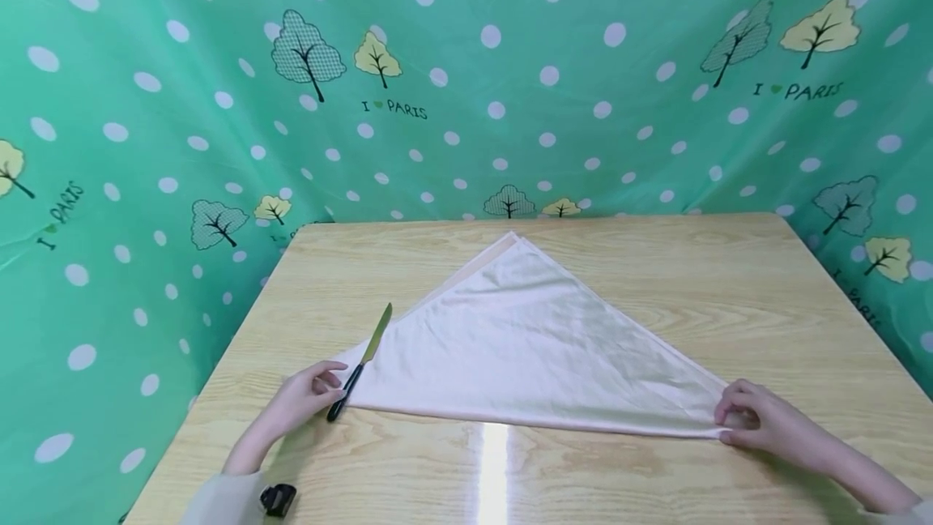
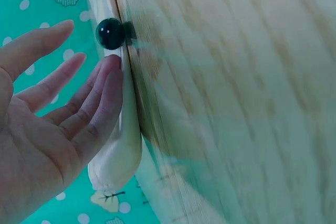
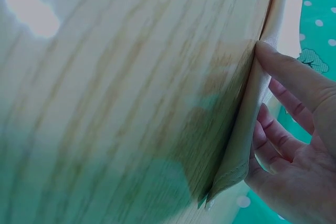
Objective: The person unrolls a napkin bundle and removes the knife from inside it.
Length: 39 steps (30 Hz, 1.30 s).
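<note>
A pale pinkish-white cloth lies folded into a triangle, its point toward the far edge and its long fold toward me. On its left corner rests a table knife with a gold-coloured blade and dark handle, tilted away to the right. My left hand lies beside the handle, fingers loosely bent and touching the cloth; the left wrist view shows the handle's round dark end just past the fingertips. At the right corner, my right hand pinches the cloth's edge, thumb on the near fold and fingers over the top.
The light wood-grain table carries a bright light reflection in front of the cloth. A green dotted curtain with printed trees encloses the back and both sides. Near my left sleeve there is a small black object.
</note>
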### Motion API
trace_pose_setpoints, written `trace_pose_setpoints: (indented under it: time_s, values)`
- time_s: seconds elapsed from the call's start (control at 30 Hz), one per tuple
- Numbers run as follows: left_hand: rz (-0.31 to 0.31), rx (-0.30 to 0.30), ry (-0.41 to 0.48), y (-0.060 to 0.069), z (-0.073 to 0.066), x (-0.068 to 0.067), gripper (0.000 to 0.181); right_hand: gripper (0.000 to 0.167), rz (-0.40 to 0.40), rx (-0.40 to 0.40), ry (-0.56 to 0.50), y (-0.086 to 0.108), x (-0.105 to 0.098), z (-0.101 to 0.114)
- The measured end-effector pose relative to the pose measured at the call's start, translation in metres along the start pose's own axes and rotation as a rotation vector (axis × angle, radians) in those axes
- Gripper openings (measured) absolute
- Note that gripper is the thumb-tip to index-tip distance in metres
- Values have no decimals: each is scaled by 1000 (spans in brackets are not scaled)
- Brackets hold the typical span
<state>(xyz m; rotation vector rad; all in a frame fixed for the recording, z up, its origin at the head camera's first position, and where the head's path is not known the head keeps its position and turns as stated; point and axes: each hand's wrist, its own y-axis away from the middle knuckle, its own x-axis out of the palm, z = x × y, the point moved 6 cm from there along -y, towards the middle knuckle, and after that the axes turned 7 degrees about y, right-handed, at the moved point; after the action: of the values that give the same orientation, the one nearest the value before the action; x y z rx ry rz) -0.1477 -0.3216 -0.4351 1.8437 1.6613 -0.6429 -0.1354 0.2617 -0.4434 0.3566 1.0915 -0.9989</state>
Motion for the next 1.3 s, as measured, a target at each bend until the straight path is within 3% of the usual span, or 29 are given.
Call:
trace_pose_setpoints:
  time_s: [0.17,0.53,0.8,1.13,1.3]
  values:
    - [44,1,2,-4,-3,4,39,26,-10,3,8,0,0,-1]
    - [62,-16,40,-7,0,8,44,28,-42,-34,5,-1,-2,1]
    - [53,-15,-22,-11,-1,8,39,28,-46,-42,1,-1,-2,1]
    - [47,-27,60,-10,0,7,38,27,-24,-29,-1,-1,-2,-1]
    - [33,43,143,-14,-3,4,36,26,-20,-23,1,0,-2,-1]
